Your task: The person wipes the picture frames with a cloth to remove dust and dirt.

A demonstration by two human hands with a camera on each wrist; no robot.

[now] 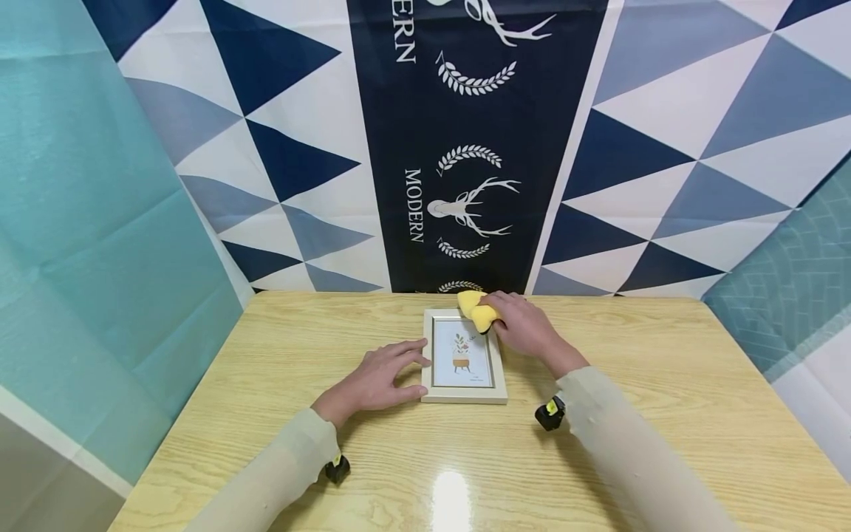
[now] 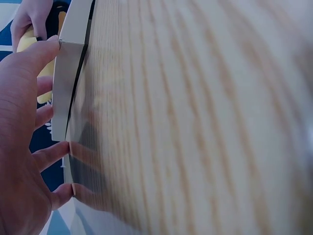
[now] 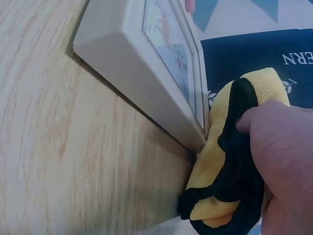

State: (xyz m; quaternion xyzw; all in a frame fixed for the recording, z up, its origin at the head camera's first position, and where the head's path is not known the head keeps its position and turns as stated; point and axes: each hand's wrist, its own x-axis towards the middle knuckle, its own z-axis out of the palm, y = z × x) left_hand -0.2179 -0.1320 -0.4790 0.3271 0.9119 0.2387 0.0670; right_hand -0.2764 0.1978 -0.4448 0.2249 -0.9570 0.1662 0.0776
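A picture frame [image 1: 464,397] with a pale cream border lies face up near the back of the table; its print shows a potted plant. My left hand [image 1: 380,375] touches the frame's left side with spread fingers, and in the left wrist view the thumb tip meets the frame's corner [image 2: 72,44]. My right hand [image 1: 527,326] grips a bunched yellow cloth [image 1: 473,303] with black edging at the frame's upper right corner. In the right wrist view, the folded cloth [image 3: 222,115] presses against the frame's edge, and the fingers behind it are hidden.
The light wooden table [image 1: 306,325] ends at a hanging patterned cloth [image 1: 465,125] with triangles and deer heads. A teal panel [image 1: 126,244] stands at the left, and another pale teal panel [image 1: 791,310] at the right. Black wrist cameras [image 1: 549,414] hang under both sleeves.
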